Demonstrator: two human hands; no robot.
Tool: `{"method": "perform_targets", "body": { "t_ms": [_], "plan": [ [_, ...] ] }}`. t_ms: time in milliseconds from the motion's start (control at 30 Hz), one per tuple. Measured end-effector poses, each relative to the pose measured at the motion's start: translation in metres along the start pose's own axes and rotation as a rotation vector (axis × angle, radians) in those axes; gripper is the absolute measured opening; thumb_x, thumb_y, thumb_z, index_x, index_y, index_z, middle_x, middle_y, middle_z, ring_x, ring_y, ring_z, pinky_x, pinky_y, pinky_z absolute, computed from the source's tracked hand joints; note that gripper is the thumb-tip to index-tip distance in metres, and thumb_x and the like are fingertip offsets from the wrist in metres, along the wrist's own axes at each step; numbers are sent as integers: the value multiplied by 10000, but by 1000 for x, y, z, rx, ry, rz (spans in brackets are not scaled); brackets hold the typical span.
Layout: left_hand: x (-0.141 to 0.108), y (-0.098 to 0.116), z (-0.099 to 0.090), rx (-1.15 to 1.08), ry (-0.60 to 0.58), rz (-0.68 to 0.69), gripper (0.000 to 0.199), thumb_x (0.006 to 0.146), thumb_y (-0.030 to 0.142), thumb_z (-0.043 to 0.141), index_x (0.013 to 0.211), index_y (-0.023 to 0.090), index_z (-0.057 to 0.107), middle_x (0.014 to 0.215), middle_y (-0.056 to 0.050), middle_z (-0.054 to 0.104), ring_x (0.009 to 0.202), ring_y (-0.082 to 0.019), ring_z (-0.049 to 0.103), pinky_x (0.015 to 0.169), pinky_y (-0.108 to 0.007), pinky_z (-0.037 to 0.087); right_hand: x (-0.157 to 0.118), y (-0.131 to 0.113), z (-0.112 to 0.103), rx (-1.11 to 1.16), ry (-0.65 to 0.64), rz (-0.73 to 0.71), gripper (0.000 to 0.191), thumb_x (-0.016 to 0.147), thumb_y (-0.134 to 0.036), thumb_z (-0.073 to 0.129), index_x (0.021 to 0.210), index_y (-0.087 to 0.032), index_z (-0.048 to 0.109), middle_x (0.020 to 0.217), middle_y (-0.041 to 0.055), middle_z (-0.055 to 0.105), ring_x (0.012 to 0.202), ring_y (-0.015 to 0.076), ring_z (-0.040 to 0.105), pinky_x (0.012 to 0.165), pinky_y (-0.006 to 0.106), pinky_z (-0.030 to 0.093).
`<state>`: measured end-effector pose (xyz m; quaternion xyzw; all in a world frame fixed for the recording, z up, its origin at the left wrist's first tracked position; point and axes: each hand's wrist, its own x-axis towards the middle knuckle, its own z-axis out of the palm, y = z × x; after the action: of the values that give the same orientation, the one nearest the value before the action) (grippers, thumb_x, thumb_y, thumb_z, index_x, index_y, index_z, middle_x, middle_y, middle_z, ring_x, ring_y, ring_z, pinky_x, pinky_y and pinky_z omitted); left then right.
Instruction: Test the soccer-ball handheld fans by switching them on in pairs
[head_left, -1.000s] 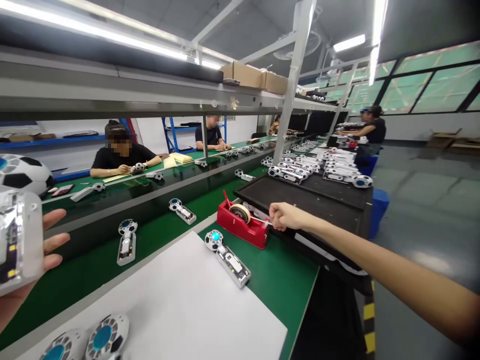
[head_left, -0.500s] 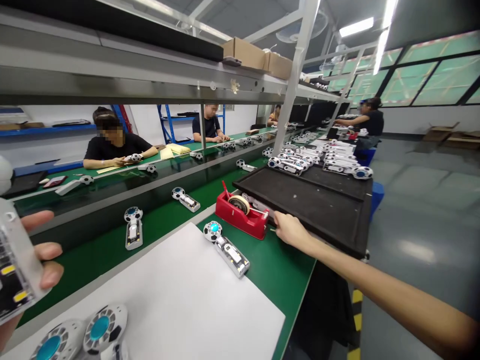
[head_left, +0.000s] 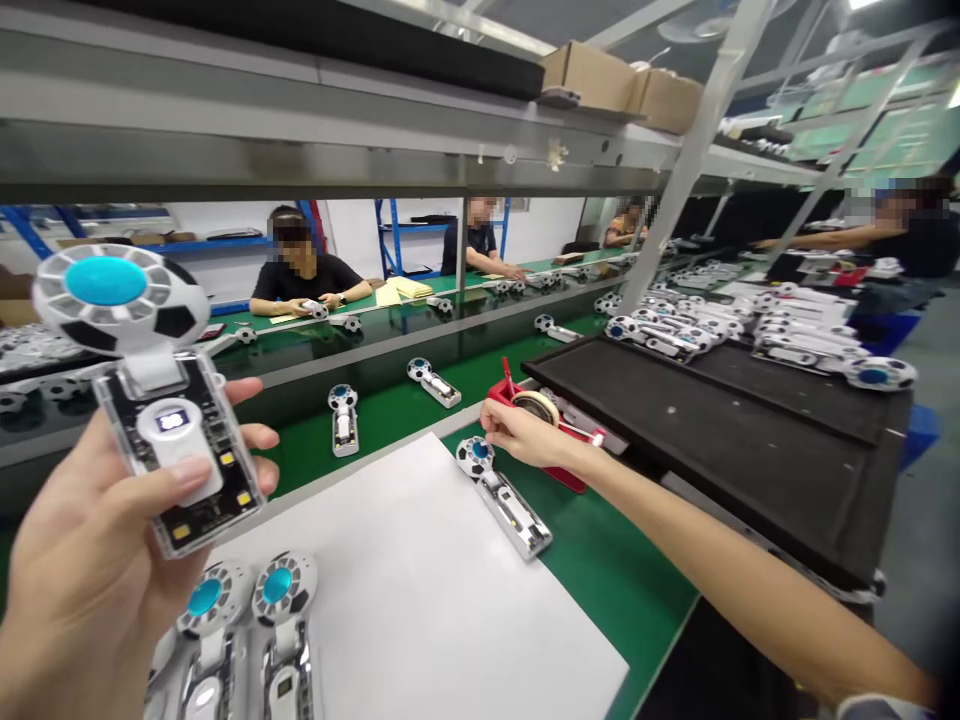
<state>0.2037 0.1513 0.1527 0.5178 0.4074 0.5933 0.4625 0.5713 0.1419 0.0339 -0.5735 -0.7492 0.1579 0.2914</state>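
Closed left grip [head_left: 90, 560] round clear-cased football-head gadget [head_left: 150, 385], above white paper sheet [head_left: 420, 590]; light, stiff, likely brittle, best held by case edges. Pinched right grip [head_left: 525, 435], hold unclear, past sheet's far corner

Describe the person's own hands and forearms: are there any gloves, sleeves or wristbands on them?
The left hand is bare, with no glove or ring showing. The right hand and right forearm are bare too, with no sleeve, band or cable.
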Motion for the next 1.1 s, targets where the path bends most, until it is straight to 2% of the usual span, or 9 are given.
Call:
{"method": "perform_targets", "body": {
  "t_ms": [133, 300, 367, 633, 767, 833, 933, 1000, 1100],
  "plan": [
    [-7, 1, 2, -69, -87, 37, 497, 627, 166, 767, 1115, 243, 711, 1148, -55, 728, 679, -204, 702, 516, -269, 596, 9, 10, 1, 25, -70, -46, 136, 814, -117, 503, 852, -213, 414, 723, -25, 493, 643, 140, 464, 618, 261, 355],
    [-2, 0, 0, -124, -165, -7, 504, 631, 191, 779, 1126, 190, 686, 823, -65, 748, 543, -202, 673, 462, -248, 554, 1, 15, 8, 56, -51, -8, 78, 874, -168, 481, 881, -210, 416, 771, -4, 527, 682, 147, 493, 647, 268, 391],
    [0, -2, -1, -133, -194, -15, 540, 627, 191, 788, 1150, 160, 657, 778, -73, 737, 532, -204, 667, 453, -247, 549, 0, 15, 12, 60, -49, 10, 78, 891, -191, 482, 875, -212, 408, 775, -4, 524, 687, 146, 493, 649, 269, 397],
    [2, -17, 3, -304, -401, 110, 543, 707, 192, 741, 1201, 188, 517, 968, -92, 730, 586, -204, 684, 505, -290, 552, 7, 20, 18, 36, -77, -37, 156, 921, -282, 503, 812, -214, 415, 726, -11, 484, 648, 152, 457, 623, 290, 367],
    [5, -21, 3, -327, -530, 97, 642, 720, 173, 750, 1287, 194, 448, 1003, -92, 708, 667, -180, 684, 600, -291, 556, 14, 39, 19, -106, -97, 60, 193, 913, -392, 536, 952, -209, 489, 711, 0, 537, 632, 173, 508, 635, 319, 423],
    [5, -22, 3, -355, -548, 101, 637, 724, 145, 743, 1283, 205, 442, 1017, -84, 698, 667, -170, 678, 610, -292, 550, 16, 46, 20, -106, -120, 148, 344, 883, -486, 570, 1071, -198, 552, 828, 57, 611, 709, 208, 579, 663, 342, 485],
    [4, -24, 4, -402, -550, 113, 630, 711, 118, 741, 1259, 216, 446, 1051, -81, 690, 663, -171, 680, 597, -291, 541, 13, 53, 26, 132, -218, 321, 565, 867, -589, 549, 1268, -193, 588, 1240, 155, 607, 1009, 310, 633, 708, 360, 581],
    [3, -25, 5, -418, -547, 116, 627, 698, 105, 741, 1242, 222, 451, 1094, -85, 683, 668, -174, 686, 592, -291, 542, 10, 58, 30, 283, -239, 402, 635, 865, -610, 529, 1341, -193, 580, 1408, 150, 524, 1176, 360, 577, 721, 356, 614],
    [2, -24, 6, -437, -534, 109, 651, 685, 101, 745, 1248, 232, 445, 1194, -104, 657, 662, -163, 685, 588, -292, 550, 3, 64, 36, 369, -188, 449, 625, 874, -564, 516, 1375, -196, 576, 1481, 118, 482, 1300, 371, 504, 778, 349, 622]
  ]
}}
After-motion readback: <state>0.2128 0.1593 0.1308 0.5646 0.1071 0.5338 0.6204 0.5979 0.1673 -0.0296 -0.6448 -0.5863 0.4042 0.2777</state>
